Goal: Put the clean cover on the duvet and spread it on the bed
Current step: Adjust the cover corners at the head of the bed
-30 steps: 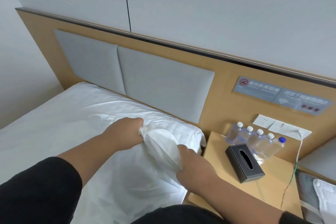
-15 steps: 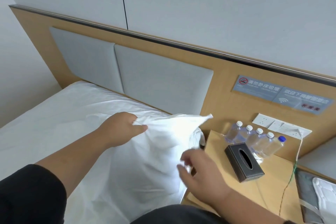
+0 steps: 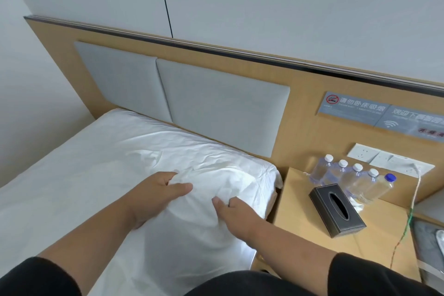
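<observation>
White duvet lies over the bed, bunched at the far right corner by the headboard. Left hand pinches a fold of it; right hand grips the fabric just beside. Tissue box and bottles sit on the nightstand, right.

The left of the bed is wide and flat. The headboard blocks the far side. Right, bottles and a tissue box crowd the bench.
</observation>
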Demonstrator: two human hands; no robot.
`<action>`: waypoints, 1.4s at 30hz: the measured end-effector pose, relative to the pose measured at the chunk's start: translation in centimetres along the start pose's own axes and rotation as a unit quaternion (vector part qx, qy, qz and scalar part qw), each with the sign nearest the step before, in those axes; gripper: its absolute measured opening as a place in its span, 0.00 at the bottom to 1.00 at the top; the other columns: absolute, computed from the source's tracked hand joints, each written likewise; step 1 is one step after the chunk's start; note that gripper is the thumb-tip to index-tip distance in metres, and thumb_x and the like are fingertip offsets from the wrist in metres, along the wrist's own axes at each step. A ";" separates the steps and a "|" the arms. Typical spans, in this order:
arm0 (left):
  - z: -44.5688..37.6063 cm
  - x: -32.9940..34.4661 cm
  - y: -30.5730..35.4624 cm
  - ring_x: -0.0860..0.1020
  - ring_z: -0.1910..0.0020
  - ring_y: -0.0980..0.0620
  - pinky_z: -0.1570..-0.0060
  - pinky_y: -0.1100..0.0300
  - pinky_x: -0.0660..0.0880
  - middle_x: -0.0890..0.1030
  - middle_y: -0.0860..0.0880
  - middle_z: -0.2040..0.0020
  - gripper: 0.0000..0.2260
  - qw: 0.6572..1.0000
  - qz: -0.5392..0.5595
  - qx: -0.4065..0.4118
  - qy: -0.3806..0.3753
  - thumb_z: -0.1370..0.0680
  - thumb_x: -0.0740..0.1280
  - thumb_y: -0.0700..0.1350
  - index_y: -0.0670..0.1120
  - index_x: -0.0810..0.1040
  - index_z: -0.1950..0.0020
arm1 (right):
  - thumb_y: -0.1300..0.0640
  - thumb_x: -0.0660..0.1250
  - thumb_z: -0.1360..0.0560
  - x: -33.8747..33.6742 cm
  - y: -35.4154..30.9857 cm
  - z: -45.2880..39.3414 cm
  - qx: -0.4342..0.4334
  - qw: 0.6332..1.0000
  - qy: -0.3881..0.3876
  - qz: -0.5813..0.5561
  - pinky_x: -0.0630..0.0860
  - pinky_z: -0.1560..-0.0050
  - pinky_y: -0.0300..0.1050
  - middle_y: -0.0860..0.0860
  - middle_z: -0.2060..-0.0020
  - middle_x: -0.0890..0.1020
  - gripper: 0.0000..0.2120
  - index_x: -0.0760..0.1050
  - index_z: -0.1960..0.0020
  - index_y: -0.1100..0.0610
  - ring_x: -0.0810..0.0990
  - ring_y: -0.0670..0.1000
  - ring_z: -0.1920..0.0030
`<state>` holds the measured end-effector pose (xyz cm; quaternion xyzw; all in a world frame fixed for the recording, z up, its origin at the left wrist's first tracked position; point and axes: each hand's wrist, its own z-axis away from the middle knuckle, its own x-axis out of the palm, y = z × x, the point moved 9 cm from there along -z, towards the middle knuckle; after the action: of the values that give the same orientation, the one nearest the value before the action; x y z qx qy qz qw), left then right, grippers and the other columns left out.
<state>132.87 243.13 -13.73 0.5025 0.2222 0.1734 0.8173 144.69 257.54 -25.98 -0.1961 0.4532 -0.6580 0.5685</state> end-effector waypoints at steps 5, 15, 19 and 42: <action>0.4 0.1 -1.8 0.85 0.48 0.42 0.45 0.47 0.81 0.86 0.43 0.47 0.16 1.000 0.015 -0.024 0.003 0.29 0.73 0.54 0.49 0.86 0.45 | 0.28 0.71 0.35 -0.8 0.4 0.0 -0.008 0.990 0.029 -0.140 0.81 0.42 0.49 0.43 0.48 0.85 0.31 0.79 0.42 0.47 0.84 0.47 0.46; 1.0 -5.5 5.1 0.70 0.69 0.51 0.67 0.53 0.67 0.69 0.50 0.72 0.26 0.830 -0.481 0.217 0.178 0.25 0.49 0.68 0.48 0.63 0.68 | 0.28 0.72 0.37 -5.4 -3.6 2.5 -0.096 0.980 0.092 -0.147 0.77 0.37 0.63 0.60 0.37 0.80 0.44 0.74 0.37 0.61 0.80 0.60 0.36; 0.4 -6.6 6.5 0.69 0.69 0.53 0.67 0.54 0.66 0.67 0.51 0.71 0.24 0.804 -0.503 0.248 0.195 0.23 0.48 0.66 0.49 0.61 0.67 | 0.33 0.76 0.36 -5.1 -5.1 5.1 -0.109 0.975 0.055 -0.185 0.77 0.37 0.65 0.60 0.41 0.83 0.39 0.78 0.38 0.61 0.82 0.60 0.40; -6.9 -3.5 2.1 0.71 0.40 0.52 0.45 0.56 0.68 0.75 0.55 0.42 0.09 0.769 -0.638 0.024 0.034 0.22 0.61 0.48 0.54 0.73 0.43 | 0.43 0.71 0.23 -7.5 -5.4 9.9 -0.174 0.975 0.132 0.029 0.76 0.57 0.37 0.47 0.54 0.84 0.11 0.77 0.53 0.51 0.80 0.45 0.55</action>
<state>126.05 247.44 -13.91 0.2585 0.5232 -0.3763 0.7196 151.33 260.46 -14.56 -0.1900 0.6375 -0.5724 0.4793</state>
